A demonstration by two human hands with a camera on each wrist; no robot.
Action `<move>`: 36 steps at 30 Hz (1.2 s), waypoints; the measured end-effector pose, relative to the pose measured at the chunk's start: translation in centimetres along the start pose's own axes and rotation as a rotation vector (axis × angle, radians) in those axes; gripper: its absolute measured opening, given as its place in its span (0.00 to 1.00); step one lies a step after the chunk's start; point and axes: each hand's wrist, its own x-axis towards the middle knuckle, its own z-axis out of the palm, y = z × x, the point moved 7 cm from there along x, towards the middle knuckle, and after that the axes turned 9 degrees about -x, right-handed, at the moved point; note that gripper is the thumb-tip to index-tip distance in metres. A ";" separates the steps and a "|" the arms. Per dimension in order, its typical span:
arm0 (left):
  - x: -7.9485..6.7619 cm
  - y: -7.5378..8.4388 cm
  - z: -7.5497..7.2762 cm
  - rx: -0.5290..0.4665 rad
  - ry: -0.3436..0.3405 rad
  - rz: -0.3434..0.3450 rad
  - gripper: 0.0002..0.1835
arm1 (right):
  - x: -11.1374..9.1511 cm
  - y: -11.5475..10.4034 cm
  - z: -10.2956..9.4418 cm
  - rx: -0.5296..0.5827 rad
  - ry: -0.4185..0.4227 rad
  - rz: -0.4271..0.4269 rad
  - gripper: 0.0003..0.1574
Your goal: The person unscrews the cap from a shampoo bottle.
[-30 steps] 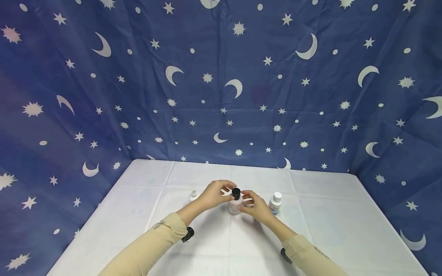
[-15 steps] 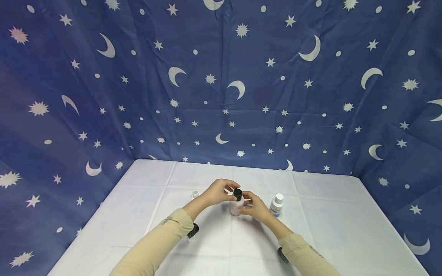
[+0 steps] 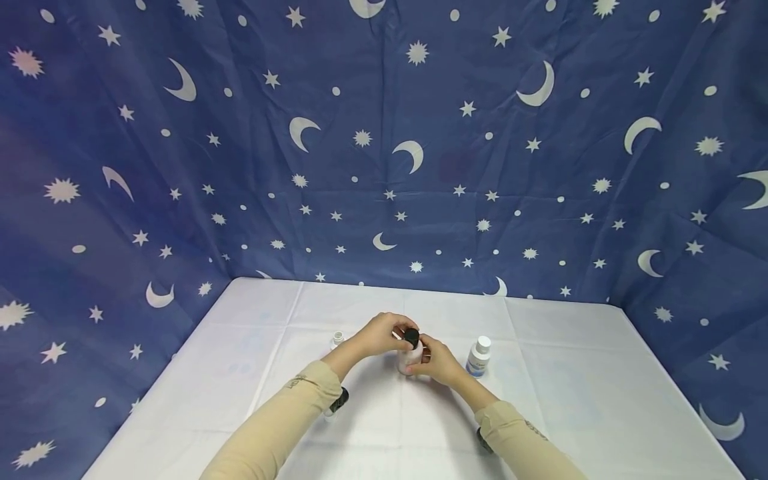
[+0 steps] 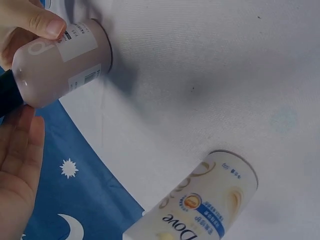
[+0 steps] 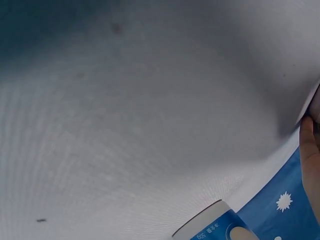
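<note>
A pale pink bottle [image 3: 408,363] with a black cap [image 3: 412,335] stands mid-table between both hands. My left hand [image 3: 379,335] holds the cap between thumb and fingers from the left. From the other side, my right hand [image 3: 443,363] grips the bottle's body. In the left wrist view, the pink bottle [image 4: 45,72] shows white labels. The right hand's thumb [image 4: 47,24] presses on its side, while the left hand's fingers [image 4: 20,150] lie by the cap. Only part of the right hand [image 5: 311,160] appears at the right wrist view's edge.
Behind the left forearm stands a small white bottle [image 3: 337,339]; the left wrist view shows a Dove bottle [image 4: 200,200]. A white-capped bottle [image 3: 478,360] with a blue label stands right of the right hand. White cloth [image 3: 576,373] covers the table, with a blue star-patterned curtain [image 3: 384,167] behind.
My right hand has shifted slightly left and its fingers have come closer round the pink bottle. The left hand stays at the black cap, and the side bottles have not moved.
</note>
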 end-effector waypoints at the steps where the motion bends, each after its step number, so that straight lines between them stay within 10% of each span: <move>1: 0.0 0.0 0.0 0.005 0.001 -0.002 0.17 | 0.0 0.0 -0.1 -0.010 0.006 0.006 0.39; 36: -2.6 0.5 -0.6 -0.123 0.067 -0.023 0.17 | -1.8 -1.9 -0.8 -0.146 0.008 -0.059 0.36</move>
